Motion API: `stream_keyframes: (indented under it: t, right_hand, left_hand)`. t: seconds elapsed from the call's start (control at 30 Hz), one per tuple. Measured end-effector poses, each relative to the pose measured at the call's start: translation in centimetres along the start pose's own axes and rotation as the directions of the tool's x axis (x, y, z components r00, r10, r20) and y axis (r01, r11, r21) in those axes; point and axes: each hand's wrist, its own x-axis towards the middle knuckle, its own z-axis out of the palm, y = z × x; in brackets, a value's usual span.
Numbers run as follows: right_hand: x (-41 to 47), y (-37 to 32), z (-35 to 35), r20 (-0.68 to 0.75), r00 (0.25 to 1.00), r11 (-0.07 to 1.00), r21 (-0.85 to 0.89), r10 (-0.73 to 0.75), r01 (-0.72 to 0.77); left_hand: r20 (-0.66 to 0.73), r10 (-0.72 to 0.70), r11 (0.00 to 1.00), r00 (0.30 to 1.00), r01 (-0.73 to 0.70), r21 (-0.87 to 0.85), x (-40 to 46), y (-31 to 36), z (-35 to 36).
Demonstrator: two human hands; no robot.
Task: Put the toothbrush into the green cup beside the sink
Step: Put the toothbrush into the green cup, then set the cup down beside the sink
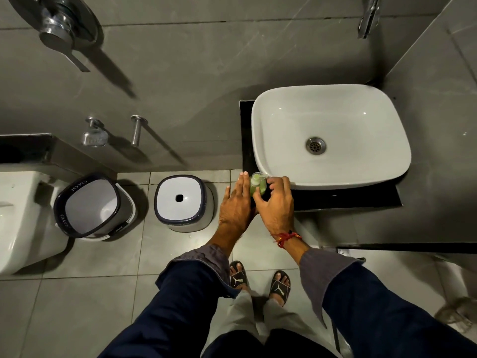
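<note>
Green cup (258,186) is sitting on the black worktop (346,200) at the sink's (330,135) near left corner, something pale poking from it, possibly the toothbrush. Left hand (236,202) is lying open, fingers flat against the cup; right hand (276,202) is curling loosely around its other side.

Navy sleeves (165,303) with grey cuffs, red wrist thread (286,237), grey trousers (255,324), black slides (280,286).
</note>
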Motion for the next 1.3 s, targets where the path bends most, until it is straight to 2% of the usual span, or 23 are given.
stream_keyframes:
  t: [0.03,0.2,0.4,1.03,1.13,1.2,1.3]
  right_hand:
    - [-0.1,0.3,-0.4,-0.009,0.999,0.999,0.007,-0.032,0.032]
    - [-0.2,0.4,-0.6,0.133,0.986,0.989,-0.092,-0.104,0.117]
    - [-1.2,-0.4,-0.5,0.116,0.992,0.997,-0.051,-0.058,0.064]
    - [-3.6,1.0,-0.6,0.182,0.972,0.985,-0.059,-0.148,0.161]
    - [-3.3,2.7,-1.0,0.299,0.939,0.976,-0.081,-0.168,0.200]
    - [-2.8,3.6,-1.0,0.394,0.891,0.952,-0.104,-0.227,0.289]
    - [-2.1,4.2,-0.7,0.450,0.843,0.885,-0.206,-0.294,0.418]
  left_hand:
    - [0.001,-0.006,1.000,1.000,0.006,-0.017,0.0,0.0,-0.1]
    - [-0.015,-0.022,0.998,1.000,0.021,-0.058,-0.3,0.3,-0.2]
    - [-0.002,-0.037,0.998,0.999,0.036,-0.059,-0.6,0.5,-0.4]
    - [-0.013,-0.022,0.996,1.000,0.021,-0.087,-0.4,0.2,-0.5]
    - [-0.055,-0.014,0.994,0.998,0.007,-0.113,-0.6,-0.1,-0.2]
    - [-0.079,-0.007,0.989,0.997,-0.005,-0.148,-1.1,-0.5,0.2]
    - [-0.087,0.012,0.993,0.996,-0.022,-0.117,-1.9,-1.1,1.1]
